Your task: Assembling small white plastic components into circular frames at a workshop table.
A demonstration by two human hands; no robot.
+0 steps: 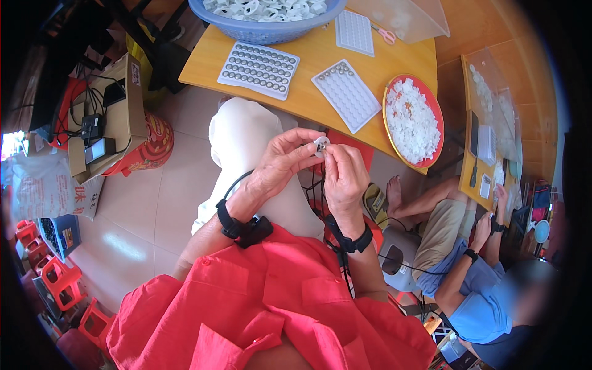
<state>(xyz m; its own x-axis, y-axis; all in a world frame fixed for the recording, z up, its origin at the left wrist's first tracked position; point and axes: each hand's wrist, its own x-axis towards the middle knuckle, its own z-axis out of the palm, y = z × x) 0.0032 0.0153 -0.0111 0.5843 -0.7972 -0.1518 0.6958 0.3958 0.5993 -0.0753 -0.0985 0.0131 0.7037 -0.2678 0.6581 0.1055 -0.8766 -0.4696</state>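
Observation:
Above my lap, both hands meet at one small round white plastic part with a dark spot in its middle [321, 144]. The thumb and fingertips of my left hand [285, 159] pinch its left side. From the right, the fingertips of my right hand [344, 176] close on it; whether they hold a second tiny piece is hidden. Just beyond, on the wooden table [203, 60], a white tray [351, 103] carries a few round metallic pieces at its far end. Another white tray [282, 94], farther left, is filled with rows of such pieces.
A blue basket [259, 32] heaped with white parts stands at the back. A red plate [434, 106] holds small translucent pieces. Pink scissors [387, 36] lie near a third tray [354, 37]. At right, a co-worker [475, 308] sits at another table; a cardboard box [126, 123] is left.

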